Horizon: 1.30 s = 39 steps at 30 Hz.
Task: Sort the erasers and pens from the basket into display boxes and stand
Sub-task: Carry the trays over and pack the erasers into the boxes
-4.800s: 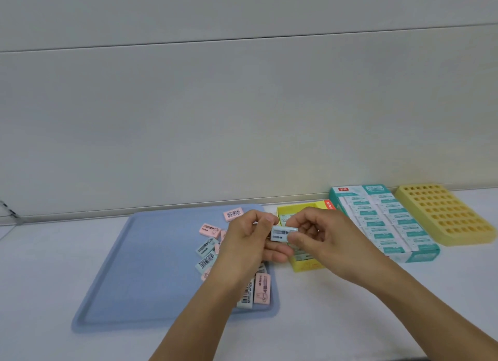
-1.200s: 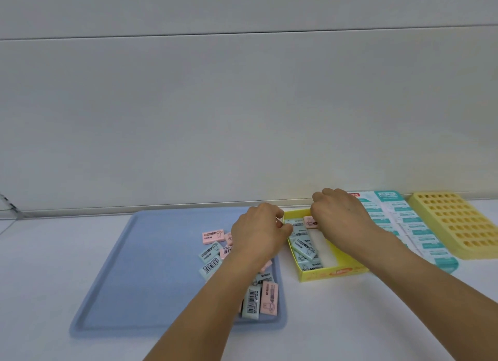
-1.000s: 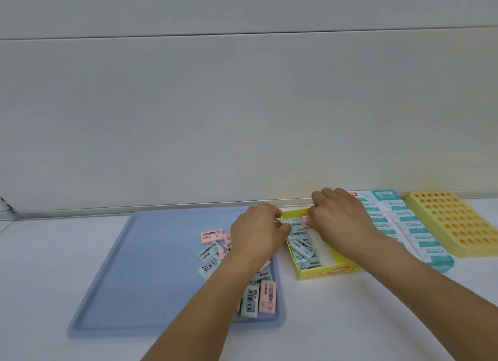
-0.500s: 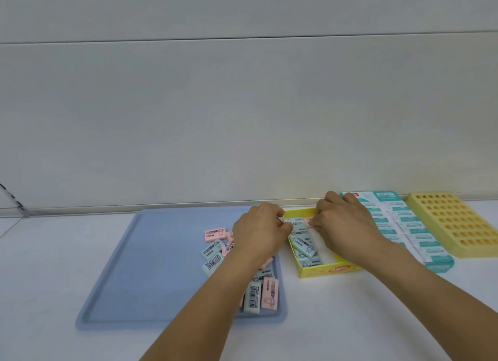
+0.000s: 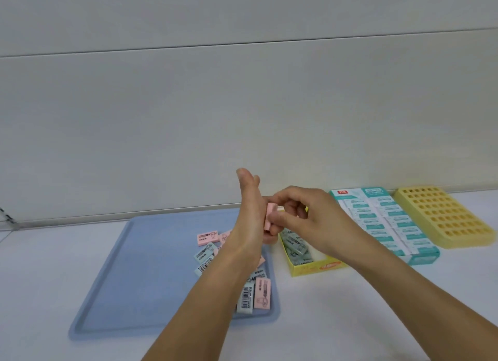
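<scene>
Now a small pink rectangular eraser (image 5: 270,216) sits raised between both hands above the yellow cardboard box (image 5: 318,267), pinched by the curled fingers of the right hand (image 5: 310,220) while the left hand (image 5: 249,215) stands edge-up with straight fingers against it. Half a second ago both hands were down inside that box; they have lifted. More paper-sleeved pink and mint erasers (image 5: 253,293) lie loose on the smooth blue tray (image 5: 134,266), with the teal box (image 5: 382,220) and holed yellow stand (image 5: 444,215) further right.
</scene>
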Tool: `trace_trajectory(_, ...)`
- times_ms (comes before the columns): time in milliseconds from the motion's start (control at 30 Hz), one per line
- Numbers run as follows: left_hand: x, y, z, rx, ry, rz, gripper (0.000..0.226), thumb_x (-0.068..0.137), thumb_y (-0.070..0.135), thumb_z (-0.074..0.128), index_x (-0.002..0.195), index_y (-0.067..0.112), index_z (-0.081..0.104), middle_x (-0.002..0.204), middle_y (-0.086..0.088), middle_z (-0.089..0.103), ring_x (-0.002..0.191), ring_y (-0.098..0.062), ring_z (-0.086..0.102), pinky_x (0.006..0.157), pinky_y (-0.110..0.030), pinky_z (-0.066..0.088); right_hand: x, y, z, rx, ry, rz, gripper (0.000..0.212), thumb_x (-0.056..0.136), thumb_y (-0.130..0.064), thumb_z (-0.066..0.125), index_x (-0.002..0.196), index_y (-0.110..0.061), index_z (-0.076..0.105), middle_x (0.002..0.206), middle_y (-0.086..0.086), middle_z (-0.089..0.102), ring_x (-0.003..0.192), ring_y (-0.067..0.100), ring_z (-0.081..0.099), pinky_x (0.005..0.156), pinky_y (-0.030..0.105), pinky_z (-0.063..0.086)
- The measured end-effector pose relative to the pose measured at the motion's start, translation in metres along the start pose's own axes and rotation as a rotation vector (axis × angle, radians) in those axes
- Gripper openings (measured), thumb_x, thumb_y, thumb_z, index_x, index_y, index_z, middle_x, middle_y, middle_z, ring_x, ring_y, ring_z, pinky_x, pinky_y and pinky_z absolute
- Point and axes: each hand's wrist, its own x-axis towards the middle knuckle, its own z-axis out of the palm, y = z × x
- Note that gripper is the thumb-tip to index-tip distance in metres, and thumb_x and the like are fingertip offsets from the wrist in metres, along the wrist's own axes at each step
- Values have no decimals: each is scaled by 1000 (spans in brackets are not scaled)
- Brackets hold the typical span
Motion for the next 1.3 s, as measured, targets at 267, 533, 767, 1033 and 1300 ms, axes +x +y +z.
trace_trajectory(267, -8, -7, -19, 361, 47, 79, 29, 98, 35, 52, 94, 17, 74, 81, -6, 66, 68, -12, 54, 56, -23, 40, -2, 12, -11, 222, 139, 127, 7, 87, -16, 70, 80, -17, 68, 76, 7, 67, 67, 9, 55, 61, 21, 44)
trace_trajectory(533, -7, -4, -16, 236, 24, 74, 11, 89, 8, 66, 96, 2, 71, 81, -18, 74, 70, -21, 70, 62, -23, 57, -4, 10, -11, 256, 176, 122, 19, 82, -9, 74, 87, -27, 76, 79, -1, 73, 69, 11, 63, 67, 25, 54)
trace_trajectory(767, 6, -1, -11, 189, 13, -17, 12, 89, 3, 63, 98, -4, 67, 86, -18, 74, 77, -23, 73, 70, -25, 60, -2, 13, -16, -615, 160, -188, 10, 78, -28, 74, 86, -21, 71, 77, -6, 60, 76, 14, 54, 61, 32, 45)
trace_trajectory(1033, 29, -14, -12, 1222, 91, 249, 53, 94, 33, 58, 141, 17, 41, 136, -2, 46, 127, -18, 40, 103, -28, 33, 1, 46, -34, -867, -127, -153, 21, 82, -31, 59, 98, -21, 66, 91, -2, 51, 91, 20, 47, 71, 35, 38)
trace_trajectory(1300, 29, -36, -13, 1273, -10, 162, 27, 93, 25, 55, 118, 15, 53, 109, -4, 55, 101, -24, 56, 84, -35, 46, 7, 58, -23, -1105, -221, -206, 6, 74, -18, 72, 80, -17, 71, 83, 3, 56, 81, 25, 53, 65, 34, 36)
